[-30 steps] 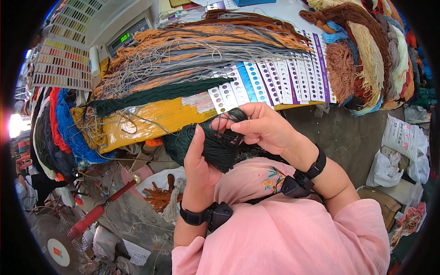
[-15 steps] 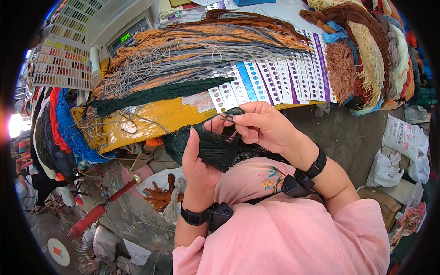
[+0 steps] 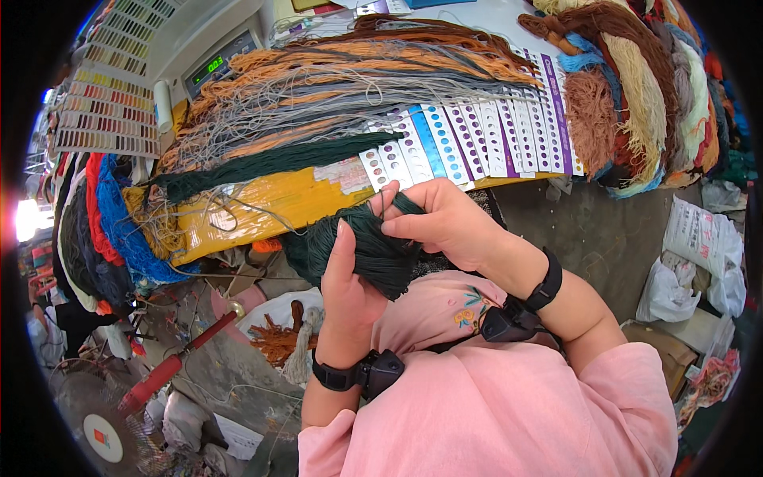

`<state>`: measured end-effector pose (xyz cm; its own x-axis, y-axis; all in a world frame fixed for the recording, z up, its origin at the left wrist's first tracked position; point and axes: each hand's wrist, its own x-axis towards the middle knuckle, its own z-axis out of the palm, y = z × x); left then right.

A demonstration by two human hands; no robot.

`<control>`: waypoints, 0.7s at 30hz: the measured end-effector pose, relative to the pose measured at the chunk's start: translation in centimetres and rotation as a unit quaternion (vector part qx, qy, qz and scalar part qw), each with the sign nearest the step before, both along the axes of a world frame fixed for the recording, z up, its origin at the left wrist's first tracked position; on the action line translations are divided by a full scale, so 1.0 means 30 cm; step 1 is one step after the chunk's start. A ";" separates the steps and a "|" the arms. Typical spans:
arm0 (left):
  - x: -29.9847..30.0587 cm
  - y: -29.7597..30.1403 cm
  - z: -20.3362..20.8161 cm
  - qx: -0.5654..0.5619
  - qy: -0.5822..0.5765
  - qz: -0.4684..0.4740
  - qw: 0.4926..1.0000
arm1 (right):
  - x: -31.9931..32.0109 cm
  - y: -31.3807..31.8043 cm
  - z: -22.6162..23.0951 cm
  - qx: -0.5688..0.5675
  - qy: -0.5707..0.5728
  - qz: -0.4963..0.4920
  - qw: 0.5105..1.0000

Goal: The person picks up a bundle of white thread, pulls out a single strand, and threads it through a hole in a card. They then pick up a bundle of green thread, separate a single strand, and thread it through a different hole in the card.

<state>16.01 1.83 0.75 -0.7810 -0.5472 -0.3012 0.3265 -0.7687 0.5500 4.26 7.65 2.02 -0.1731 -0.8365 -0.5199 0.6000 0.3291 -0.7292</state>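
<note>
A thick skein of dark green yarn point(image 3: 369, 250) hangs in front of me, off the table's near edge. My left hand point(image 3: 350, 286) is passed through the skein, its thumb along the near side and its fingertips showing at the far end. Between the thumb and fingers of my right hand point(image 3: 437, 216) is the skein's upper end, with some strands bent around the fingers. The palm side of the left hand is hidden by yarn. Another bundle of dark green yarn point(image 3: 278, 163) lies straight on the table beyond my hands.
Orange, grey and brown strands point(image 3: 358, 75) spread over the table beside punched cards point(image 3: 445, 143). A scale with a green display point(image 3: 213, 67) stands at the back left, by a colour chart point(image 3: 111, 103). Yarn hanks point(image 3: 636, 95) hang at right. A fan point(image 3: 103, 429) is at lower left.
My right hand has turned and dropped slightly, and its strands now bend around the fingers. The left fingertips stick up more from the skein. The scale's display reads differently.
</note>
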 end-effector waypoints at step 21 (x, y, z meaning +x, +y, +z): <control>0.004 -0.008 -0.013 0.061 -0.017 0.035 0.997 | -0.016 0.000 -0.031 -0.057 -0.103 -0.037 0.992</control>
<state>16.12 1.60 0.37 -0.7304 -0.5575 -0.3946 0.3648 -0.8068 0.4647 3.77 7.66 1.09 -0.1369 -0.8807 -0.4534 0.7596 0.2004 -0.6188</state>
